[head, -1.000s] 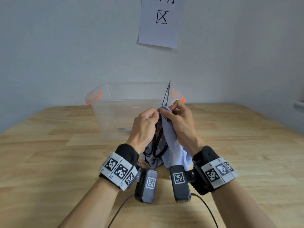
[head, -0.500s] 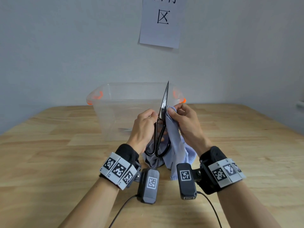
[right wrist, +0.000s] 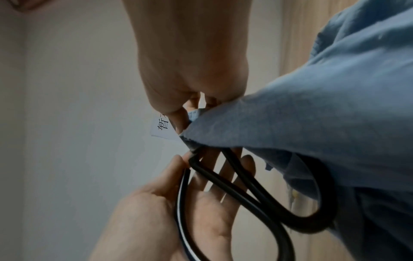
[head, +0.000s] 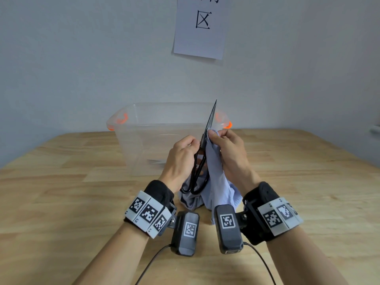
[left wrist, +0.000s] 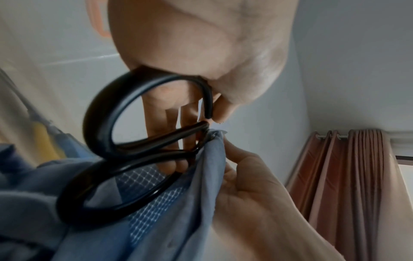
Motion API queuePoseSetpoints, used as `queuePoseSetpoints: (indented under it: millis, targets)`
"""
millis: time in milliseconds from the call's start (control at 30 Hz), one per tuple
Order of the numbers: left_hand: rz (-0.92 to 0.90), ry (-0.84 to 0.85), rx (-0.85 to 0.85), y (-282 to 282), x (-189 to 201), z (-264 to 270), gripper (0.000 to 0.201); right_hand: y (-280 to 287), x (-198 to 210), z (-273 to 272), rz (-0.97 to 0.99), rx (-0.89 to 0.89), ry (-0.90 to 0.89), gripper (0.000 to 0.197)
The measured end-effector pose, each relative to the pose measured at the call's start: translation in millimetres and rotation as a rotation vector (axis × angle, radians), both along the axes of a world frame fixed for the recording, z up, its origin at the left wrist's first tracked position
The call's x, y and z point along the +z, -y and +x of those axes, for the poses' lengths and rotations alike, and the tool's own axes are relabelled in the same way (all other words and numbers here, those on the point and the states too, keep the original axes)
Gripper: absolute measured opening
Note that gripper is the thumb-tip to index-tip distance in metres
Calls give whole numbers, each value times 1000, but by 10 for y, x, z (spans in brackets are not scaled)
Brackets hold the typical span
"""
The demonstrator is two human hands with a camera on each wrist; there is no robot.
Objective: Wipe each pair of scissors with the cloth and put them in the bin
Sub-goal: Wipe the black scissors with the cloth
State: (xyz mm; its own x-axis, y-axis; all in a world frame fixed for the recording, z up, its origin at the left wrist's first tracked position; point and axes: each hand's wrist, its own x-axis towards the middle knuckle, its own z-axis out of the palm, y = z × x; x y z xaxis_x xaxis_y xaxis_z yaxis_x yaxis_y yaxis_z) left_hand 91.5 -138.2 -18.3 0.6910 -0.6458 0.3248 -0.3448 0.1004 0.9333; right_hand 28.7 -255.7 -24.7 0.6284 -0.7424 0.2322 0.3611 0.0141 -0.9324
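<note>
Black-handled scissors (head: 210, 122) stand upright above the table, point up, in front of the clear bin (head: 131, 140). My left hand (head: 194, 141) pinches them just above the handle loops (left wrist: 98, 113), thumb on one side and fingers behind. My right hand (head: 213, 134) pinches a light blue cloth (head: 214, 177) round the lower part of the blade. The rest of the cloth hangs down behind the handles to the table. In the right wrist view the cloth (right wrist: 312, 123) drapes over the handle loops (right wrist: 245, 194). The blade under the cloth is hidden.
The bin has orange handle clips (head: 122, 119) and stands at the far middle of the wooden table (head: 61, 192); a faint dark shape (head: 156, 161) lies on its floor. A paper sheet (head: 200, 27) hangs on the wall behind. Wrist camera cables trail toward me.
The scissors have tilted slightly, their point now leaning a little more to the right. My right hand with the cloth has shifted slightly along the blade's lower part. My left hand keeps its hold.
</note>
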Motion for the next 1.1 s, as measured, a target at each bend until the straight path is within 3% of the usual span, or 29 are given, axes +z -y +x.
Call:
queuePoseSetpoints:
  millis: [267,633,833,1100]
  targets:
    - [-11,34,9,37,-54,37,33,-100,-3,23,120,152,71,18]
    - [-8,18,56,66,-105,100,31,-176,-73,64,-46,71,11,19]
    - [-8,-1,76,62,-102,91,27,-138,-57,-33,-168,163,28,23]
    - [-20,-85,18,27,-50,96,30,-34,-92,-62,-87,198,33,26]
